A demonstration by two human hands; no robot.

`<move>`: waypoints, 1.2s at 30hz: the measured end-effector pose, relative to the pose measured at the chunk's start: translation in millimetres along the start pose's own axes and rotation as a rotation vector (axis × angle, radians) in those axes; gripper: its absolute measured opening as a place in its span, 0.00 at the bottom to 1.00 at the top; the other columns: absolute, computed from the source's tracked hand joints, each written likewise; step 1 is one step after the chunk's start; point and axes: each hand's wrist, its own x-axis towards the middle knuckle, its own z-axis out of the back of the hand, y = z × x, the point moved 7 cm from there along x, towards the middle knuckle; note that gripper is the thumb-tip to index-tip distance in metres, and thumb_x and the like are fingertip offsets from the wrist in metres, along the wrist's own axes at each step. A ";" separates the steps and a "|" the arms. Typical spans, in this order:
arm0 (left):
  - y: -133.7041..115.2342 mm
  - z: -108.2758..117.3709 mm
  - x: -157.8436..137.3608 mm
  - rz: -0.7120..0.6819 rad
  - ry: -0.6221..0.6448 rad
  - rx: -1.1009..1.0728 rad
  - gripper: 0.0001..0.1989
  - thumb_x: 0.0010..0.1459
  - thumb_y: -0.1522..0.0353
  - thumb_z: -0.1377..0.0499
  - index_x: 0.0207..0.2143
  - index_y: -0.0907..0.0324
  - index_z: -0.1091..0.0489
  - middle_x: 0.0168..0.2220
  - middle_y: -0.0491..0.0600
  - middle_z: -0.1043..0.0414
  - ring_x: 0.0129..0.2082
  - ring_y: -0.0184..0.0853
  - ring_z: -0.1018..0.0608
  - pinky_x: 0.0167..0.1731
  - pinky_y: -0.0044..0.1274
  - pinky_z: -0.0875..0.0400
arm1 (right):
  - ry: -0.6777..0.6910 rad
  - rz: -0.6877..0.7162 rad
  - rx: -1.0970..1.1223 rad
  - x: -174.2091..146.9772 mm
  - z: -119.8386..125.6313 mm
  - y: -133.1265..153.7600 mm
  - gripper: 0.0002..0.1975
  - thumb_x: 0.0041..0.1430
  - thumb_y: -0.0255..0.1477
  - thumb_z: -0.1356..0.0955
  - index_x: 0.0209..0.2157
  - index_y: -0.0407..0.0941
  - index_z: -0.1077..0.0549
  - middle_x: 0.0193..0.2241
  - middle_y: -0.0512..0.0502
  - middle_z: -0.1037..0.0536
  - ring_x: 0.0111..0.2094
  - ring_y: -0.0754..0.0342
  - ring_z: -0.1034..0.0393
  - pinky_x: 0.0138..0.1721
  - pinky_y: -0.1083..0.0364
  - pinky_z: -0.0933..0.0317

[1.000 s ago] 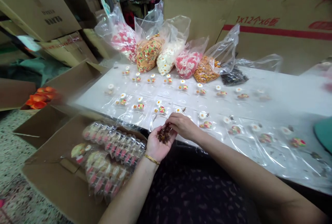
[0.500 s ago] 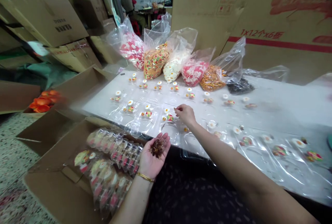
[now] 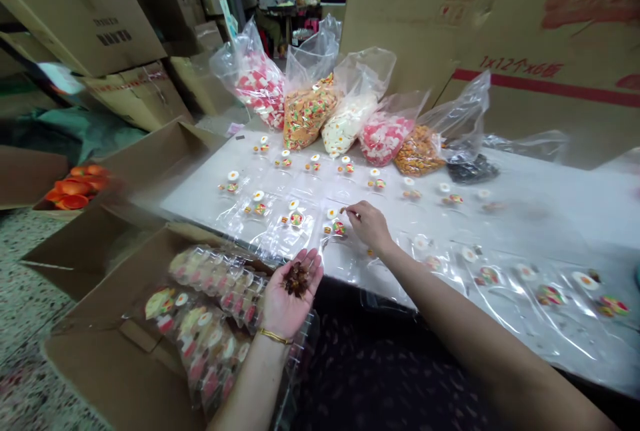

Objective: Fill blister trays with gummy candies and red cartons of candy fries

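Note:
My left hand [image 3: 291,294] is palm up and cupped at the table's front edge, holding a heap of small shiny brown pieces [image 3: 296,279]. My right hand [image 3: 369,223] is over the table, its thumb and finger pinched on one small brown piece [image 3: 343,210]. Just left of those fingertips, a white fried-egg piece [image 3: 331,214] and a red-green round piece [image 3: 339,228] sit on a clear plastic blister. More clear blisters with similar toy food pieces lie in rows across the white table [image 3: 200,201].
Along the back of the table stand clear bags of small pieces: pink-white [image 3: 261,91], orange-green [image 3: 307,114], white [image 3: 347,121], brown-orange [image 3: 419,151] and dark [image 3: 470,168]. An open carton [image 3: 100,358] with packed blisters [image 3: 220,284] is at lower left. Orange pieces [image 3: 77,188] fill a box further left.
The view has shifted slightly, so the table appears further right. My right hand stays pinched beside the egg piece. My left hand, still cupped, has drawn a little away from it.

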 end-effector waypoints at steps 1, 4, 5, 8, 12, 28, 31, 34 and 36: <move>0.5 -0.7 0.0 0.009 0.006 0.002 0.15 0.53 0.73 0.50 0.42 0.68 0.32 0.46 0.59 0.31 0.51 0.43 0.34 0.48 0.33 0.34 | 0.011 0.057 0.019 -2.5 -0.1 7.1 0.12 0.55 0.26 0.40 0.34 0.45 0.26 0.34 0.45 0.27 0.34 0.55 0.34 0.35 0.57 0.43; 2.3 -1.5 -0.7 0.033 0.015 0.009 0.15 0.53 0.72 0.50 0.42 0.68 0.32 0.46 0.59 0.31 0.50 0.43 0.33 0.48 0.32 0.35 | 0.083 0.213 0.130 -14.5 -1.3 37.6 0.11 0.55 0.26 0.39 0.35 0.44 0.26 0.34 0.44 0.28 0.33 0.55 0.34 0.36 0.57 0.42; 1.9 -1.2 -1.0 0.034 0.012 0.009 0.14 0.53 0.72 0.49 0.41 0.68 0.32 0.45 0.59 0.31 0.49 0.42 0.32 0.47 0.32 0.35 | 0.144 0.292 0.195 -21.5 -3.0 52.1 0.11 0.55 0.27 0.39 0.36 0.44 0.26 0.33 0.45 0.28 0.32 0.56 0.34 0.36 0.57 0.41; -4.3 1.6 -1.5 -0.008 -0.027 -0.008 0.13 0.52 0.73 0.49 0.39 0.67 0.31 0.39 0.56 0.27 0.42 0.38 0.26 0.45 0.31 0.33 | 0.364 0.561 0.350 -50.7 -8.0 95.7 0.11 0.54 0.29 0.36 0.39 0.46 0.27 0.33 0.46 0.28 0.33 0.57 0.34 0.37 0.57 0.40; -12.0 2.8 -1.2 -0.036 -0.079 -0.001 0.13 0.52 0.73 0.49 0.39 0.65 0.30 0.32 0.52 0.25 0.35 0.33 0.25 0.40 0.29 0.30 | 0.403 0.624 0.360 -69.5 -12.6 116.7 0.11 0.54 0.28 0.36 0.40 0.47 0.27 0.34 0.45 0.29 0.37 0.55 0.35 0.38 0.56 0.40; -35.3 9.4 -9.0 -0.057 -0.024 -0.032 0.15 0.54 0.73 0.51 0.42 0.69 0.33 0.48 0.61 0.34 0.52 0.44 0.35 0.49 0.33 0.35 | 0.169 0.278 0.186 36.7 -26.5 71.7 0.05 0.52 0.25 0.36 0.29 0.43 0.28 0.28 0.48 0.27 0.27 0.58 0.35 0.29 0.60 0.45; -38.4 12.0 -11.3 -0.066 -0.029 -0.037 0.15 0.54 0.73 0.51 0.43 0.69 0.33 0.48 0.62 0.34 0.52 0.44 0.36 0.49 0.33 0.35 | 0.196 0.358 0.024 59.3 -38.9 81.8 0.08 0.53 0.23 0.38 0.31 0.43 0.28 0.32 0.46 0.27 0.31 0.57 0.34 0.31 0.60 0.45; -42.9 16.3 -12.1 -0.084 -0.041 -0.043 0.15 0.55 0.73 0.51 0.44 0.68 0.33 0.48 0.61 0.34 0.52 0.44 0.36 0.49 0.34 0.35 | 0.219 0.400 -0.092 71.5 -52.3 86.8 0.09 0.54 0.22 0.39 0.32 0.43 0.28 0.34 0.45 0.27 0.35 0.56 0.33 0.33 0.60 0.44; -46.4 18.7 -12.4 -0.104 -0.044 -0.046 0.15 0.55 0.73 0.51 0.44 0.68 0.33 0.48 0.61 0.34 0.53 0.44 0.36 0.49 0.34 0.35 | 0.242 0.449 -0.150 74.8 -61.5 87.9 0.10 0.54 0.22 0.39 0.31 0.43 0.27 0.34 0.44 0.27 0.36 0.56 0.34 0.35 0.60 0.44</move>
